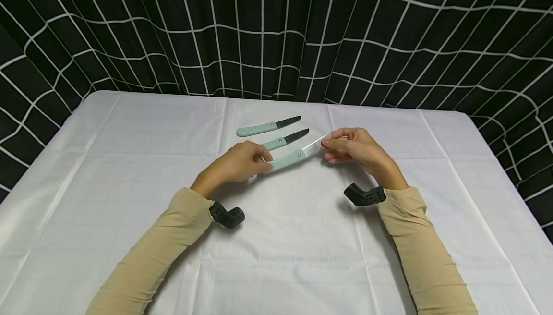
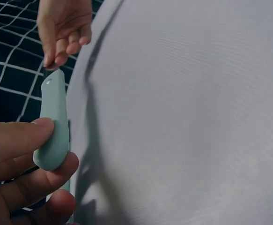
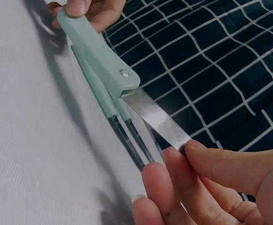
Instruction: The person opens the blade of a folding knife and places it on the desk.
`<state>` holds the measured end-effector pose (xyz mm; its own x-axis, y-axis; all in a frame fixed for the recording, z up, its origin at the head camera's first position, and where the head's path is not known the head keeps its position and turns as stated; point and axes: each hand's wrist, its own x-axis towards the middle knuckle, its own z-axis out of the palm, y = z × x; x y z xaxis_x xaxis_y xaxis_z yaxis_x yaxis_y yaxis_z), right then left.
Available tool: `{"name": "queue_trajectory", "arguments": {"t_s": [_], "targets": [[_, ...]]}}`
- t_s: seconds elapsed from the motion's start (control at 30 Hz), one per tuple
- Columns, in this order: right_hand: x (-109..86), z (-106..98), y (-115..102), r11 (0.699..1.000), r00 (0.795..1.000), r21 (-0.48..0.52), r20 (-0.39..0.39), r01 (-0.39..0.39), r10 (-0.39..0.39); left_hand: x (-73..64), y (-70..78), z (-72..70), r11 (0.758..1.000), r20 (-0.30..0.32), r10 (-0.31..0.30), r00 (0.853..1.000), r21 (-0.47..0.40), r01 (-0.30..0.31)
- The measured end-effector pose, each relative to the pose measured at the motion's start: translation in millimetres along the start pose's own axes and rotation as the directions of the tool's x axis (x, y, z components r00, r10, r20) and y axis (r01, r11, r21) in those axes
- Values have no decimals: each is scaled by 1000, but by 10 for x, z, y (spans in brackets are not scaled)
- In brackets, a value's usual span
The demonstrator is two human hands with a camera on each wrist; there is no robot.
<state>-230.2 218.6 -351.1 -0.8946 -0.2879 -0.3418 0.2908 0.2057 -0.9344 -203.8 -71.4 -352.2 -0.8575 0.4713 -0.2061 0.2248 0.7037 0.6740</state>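
A folding knife with a mint-green handle (image 1: 287,160) is held above the table between both hands, its blade unfolded. My left hand (image 1: 243,161) pinches the butt of the handle (image 2: 55,119) between thumb and fingers. At the other end, the thumb and fingers of my right hand (image 1: 360,151) pinch the shiny blade (image 3: 157,119) near its tip, which they hide. Two more mint-green knives lie behind it with blades out: a farther knife (image 1: 258,129) and a nearer knife (image 1: 276,143), whose handle end is partly covered by my left hand.
A white cloth (image 1: 294,257) with fold creases covers the table. Behind its far edge hangs a black curtain (image 1: 268,31) with a white grid. Black wrist devices (image 1: 365,195) sit at both beige sleeves (image 1: 423,238).
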Motion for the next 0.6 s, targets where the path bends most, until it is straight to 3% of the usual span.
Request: {"name": "queue_trajectory", "arguments": {"t_s": [0.3,0.6], "targets": [[76,-1,107,994,997,-79,-32,-71,69,3,4,119,994,-28,-11,1000,112,14],[108,14,127,989,995,-116,-52,-93,88,-5,-1,124,993,-43,-5,999,118,10]]}}
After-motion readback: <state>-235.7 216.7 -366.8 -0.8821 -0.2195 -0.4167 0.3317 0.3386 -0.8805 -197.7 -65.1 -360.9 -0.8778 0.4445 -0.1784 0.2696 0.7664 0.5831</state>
